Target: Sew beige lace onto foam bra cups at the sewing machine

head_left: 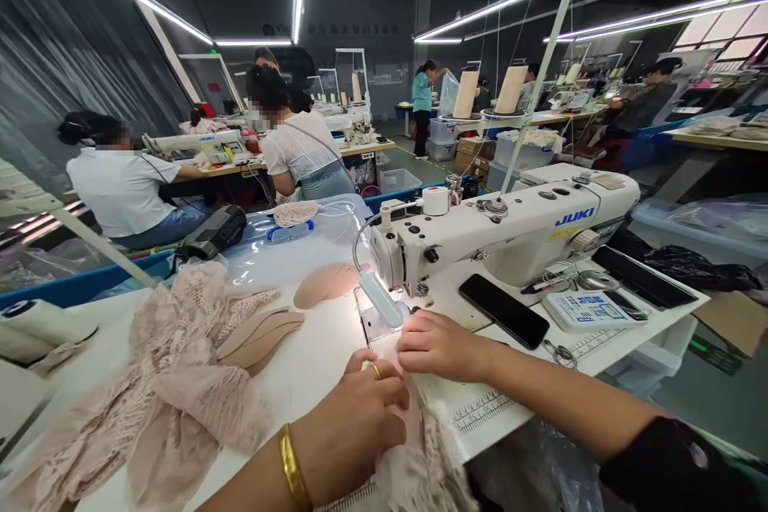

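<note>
Pale pink lace fabric (429,460) runs from under the needle area of a white sewing machine (474,232) down over the table's front edge. My left hand (357,424), with a ring and a gold bangle, has its fingers curled on this fabric, in front of the needle plate (377,326). Close to the needle, my right hand (444,348) is closed on the fabric's upper end, fingers bent and together. A small lit lamp (382,300) hides the needle itself. To the left lie a heap of pink lace (192,384) and beige leaf-shaped pads (261,336).
A black phone (504,310), a white box-shaped device (591,310) and small scissors (561,354) lie right of my right hand. Behind the table stands a clear plastic bin lid (288,244). Several people sit at other machines further back.
</note>
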`<action>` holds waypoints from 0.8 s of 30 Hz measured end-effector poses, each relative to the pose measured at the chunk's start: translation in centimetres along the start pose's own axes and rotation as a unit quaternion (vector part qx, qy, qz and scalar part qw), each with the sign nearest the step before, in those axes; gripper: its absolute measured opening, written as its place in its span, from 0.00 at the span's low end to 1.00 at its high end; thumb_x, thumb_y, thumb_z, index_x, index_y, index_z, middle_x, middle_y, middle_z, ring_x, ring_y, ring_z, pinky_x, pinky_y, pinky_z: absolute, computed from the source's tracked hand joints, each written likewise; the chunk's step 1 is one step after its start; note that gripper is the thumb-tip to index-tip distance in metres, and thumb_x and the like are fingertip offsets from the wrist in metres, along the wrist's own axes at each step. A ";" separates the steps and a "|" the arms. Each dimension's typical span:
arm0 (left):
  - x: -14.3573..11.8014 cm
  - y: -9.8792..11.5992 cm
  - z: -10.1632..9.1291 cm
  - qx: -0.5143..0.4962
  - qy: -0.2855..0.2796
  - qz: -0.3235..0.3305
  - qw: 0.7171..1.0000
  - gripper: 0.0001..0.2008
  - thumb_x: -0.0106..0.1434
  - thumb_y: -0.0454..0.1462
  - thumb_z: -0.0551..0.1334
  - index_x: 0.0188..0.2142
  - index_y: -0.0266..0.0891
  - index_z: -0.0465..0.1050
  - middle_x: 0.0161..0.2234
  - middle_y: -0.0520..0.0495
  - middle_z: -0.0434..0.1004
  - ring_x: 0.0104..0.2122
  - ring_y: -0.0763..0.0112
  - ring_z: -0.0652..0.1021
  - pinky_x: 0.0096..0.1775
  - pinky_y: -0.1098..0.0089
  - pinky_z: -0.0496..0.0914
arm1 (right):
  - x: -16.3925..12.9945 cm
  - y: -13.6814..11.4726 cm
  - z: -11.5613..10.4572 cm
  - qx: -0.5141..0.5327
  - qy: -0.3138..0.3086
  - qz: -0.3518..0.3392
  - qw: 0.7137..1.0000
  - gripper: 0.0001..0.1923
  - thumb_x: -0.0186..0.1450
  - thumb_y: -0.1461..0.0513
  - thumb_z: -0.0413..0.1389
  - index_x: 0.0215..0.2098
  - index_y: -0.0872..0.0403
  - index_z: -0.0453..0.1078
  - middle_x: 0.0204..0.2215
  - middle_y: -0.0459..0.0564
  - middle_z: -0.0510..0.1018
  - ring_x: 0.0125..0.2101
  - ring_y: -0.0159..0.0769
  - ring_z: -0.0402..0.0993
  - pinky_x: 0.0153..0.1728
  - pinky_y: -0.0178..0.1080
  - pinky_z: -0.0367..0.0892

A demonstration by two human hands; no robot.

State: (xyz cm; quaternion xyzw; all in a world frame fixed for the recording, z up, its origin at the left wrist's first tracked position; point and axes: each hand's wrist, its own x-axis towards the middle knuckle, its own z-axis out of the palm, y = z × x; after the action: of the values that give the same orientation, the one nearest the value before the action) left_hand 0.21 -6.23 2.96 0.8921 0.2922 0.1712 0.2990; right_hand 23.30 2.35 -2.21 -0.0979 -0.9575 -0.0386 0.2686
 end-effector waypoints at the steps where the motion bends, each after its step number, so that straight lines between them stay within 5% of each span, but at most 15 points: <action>1: 0.7 -0.8 -0.2 0.050 -0.024 0.005 0.998 0.09 0.56 0.28 0.64 0.23 0.41 0.75 0.42 0.50 0.81 0.49 0.58 0.77 0.58 0.50 0.55 | 0.4 1.0 0.4 -0.033 -0.021 -0.008 0.999 0.14 0.73 0.70 0.50 0.32 0.53 0.70 0.30 0.45 0.77 0.34 0.35 0.65 0.36 0.39 0.56; 6: 3.2 -3.2 -0.8 0.107 -0.070 -0.057 0.990 0.09 0.53 0.25 0.64 0.21 0.38 0.73 0.47 0.52 0.79 0.44 0.65 0.78 0.58 0.50 0.54 | 0.2 2.8 1.1 -0.002 -0.054 0.065 0.996 0.14 0.68 0.74 0.51 0.29 0.53 0.70 0.32 0.44 0.79 0.40 0.35 0.68 0.36 0.37 0.54; 13: 4.3 -1.6 1.0 0.123 -0.016 -0.160 0.979 0.10 0.56 0.27 0.62 0.23 0.40 0.75 0.47 0.49 0.79 0.43 0.61 0.77 0.57 0.41 0.53 | -1.1 2.7 0.5 0.049 -0.068 0.115 0.990 0.10 0.65 0.71 0.54 0.29 0.53 0.70 0.33 0.44 0.80 0.35 0.34 0.67 0.37 0.38 0.56; 24: 5.2 -1.7 2.4 0.140 0.022 -0.177 0.974 0.12 0.56 0.24 0.58 0.25 0.39 0.76 0.48 0.42 0.80 0.45 0.54 0.77 0.52 0.41 0.56 | -1.2 3.0 0.2 0.046 -0.077 0.225 0.970 0.11 0.66 0.68 0.56 0.43 0.51 0.78 0.38 0.49 0.81 0.39 0.40 0.68 0.39 0.39 0.61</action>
State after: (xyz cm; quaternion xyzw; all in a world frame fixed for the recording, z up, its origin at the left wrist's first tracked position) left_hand 4.66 -2.94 0.74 0.8553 0.4729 0.0924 0.1907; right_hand 24.81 5.11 -2.94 -0.3009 -0.9293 0.0750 0.2006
